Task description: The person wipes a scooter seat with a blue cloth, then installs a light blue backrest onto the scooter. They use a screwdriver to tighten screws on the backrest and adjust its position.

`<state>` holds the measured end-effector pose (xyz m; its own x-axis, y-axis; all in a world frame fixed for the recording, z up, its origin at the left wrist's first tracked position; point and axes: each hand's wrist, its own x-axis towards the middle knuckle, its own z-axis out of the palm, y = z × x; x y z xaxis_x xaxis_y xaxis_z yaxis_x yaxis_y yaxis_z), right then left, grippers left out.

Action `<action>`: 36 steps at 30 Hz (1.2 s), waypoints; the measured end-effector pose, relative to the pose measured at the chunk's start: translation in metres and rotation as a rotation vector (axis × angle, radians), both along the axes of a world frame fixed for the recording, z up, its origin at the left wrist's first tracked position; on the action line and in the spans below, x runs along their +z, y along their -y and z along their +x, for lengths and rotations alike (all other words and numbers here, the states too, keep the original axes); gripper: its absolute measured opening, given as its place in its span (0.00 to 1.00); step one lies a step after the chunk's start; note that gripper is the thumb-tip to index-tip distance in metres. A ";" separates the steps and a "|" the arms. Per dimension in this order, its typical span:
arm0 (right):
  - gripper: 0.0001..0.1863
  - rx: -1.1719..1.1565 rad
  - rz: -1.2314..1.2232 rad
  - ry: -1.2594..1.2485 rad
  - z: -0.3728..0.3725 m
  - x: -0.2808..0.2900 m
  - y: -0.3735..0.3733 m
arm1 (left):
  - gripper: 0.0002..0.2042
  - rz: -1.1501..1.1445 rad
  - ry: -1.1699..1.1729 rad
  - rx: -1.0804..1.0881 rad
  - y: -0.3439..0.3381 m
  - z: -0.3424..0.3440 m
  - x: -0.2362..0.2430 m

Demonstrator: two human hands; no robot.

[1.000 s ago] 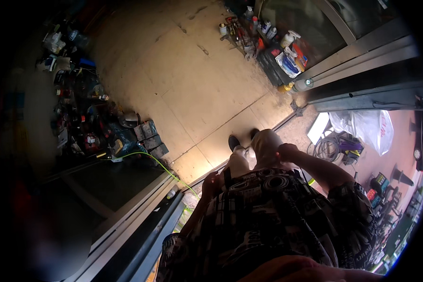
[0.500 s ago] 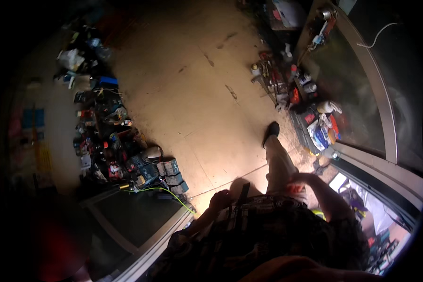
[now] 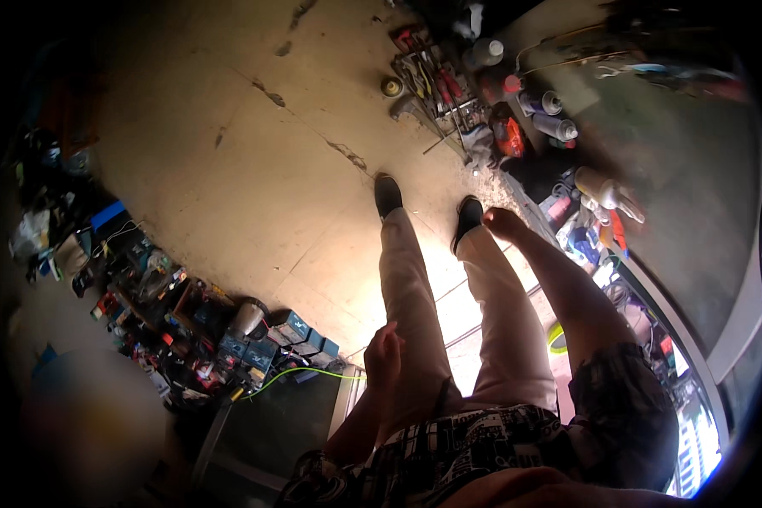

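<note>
My left hand (image 3: 386, 354) hangs beside my left thigh, its fingers loosely curled in, with nothing seen in them. Ahead of my right leg, my right hand (image 3: 501, 223) is held out with the fingers closed, and no object shows in it. It appears near my right shoe (image 3: 468, 218) and the cluttered right side of the doorway. Closest on that side are grey gloves or rags (image 3: 479, 144) and an orange-red item (image 3: 508, 134). A tray of hand tools (image 3: 436, 78), with red-handled pliers among them, lies a little farther off on the floor.
Spray cans (image 3: 554, 127) stand along the right wall. To the left, batteries or small boxes (image 3: 300, 334), a round metal part (image 3: 249, 320) and heaped parts line the floor. A yellow-green cord (image 3: 292, 371) runs near the glass door (image 3: 262, 436). Dark stains mark the tan floor (image 3: 229, 195).
My view has moved forward and turned, bringing the tool tray closer. Both legs now show in a stride. My right arm has swung forward from beside my hip; my left hand shows more clearly.
</note>
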<state>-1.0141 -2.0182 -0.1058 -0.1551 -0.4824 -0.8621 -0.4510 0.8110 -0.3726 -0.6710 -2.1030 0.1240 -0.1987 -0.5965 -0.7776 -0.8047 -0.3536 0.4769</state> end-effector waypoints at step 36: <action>0.20 -1.089 0.014 0.878 0.079 0.137 0.088 | 0.11 -0.347 -0.383 -0.753 0.098 -0.040 -0.064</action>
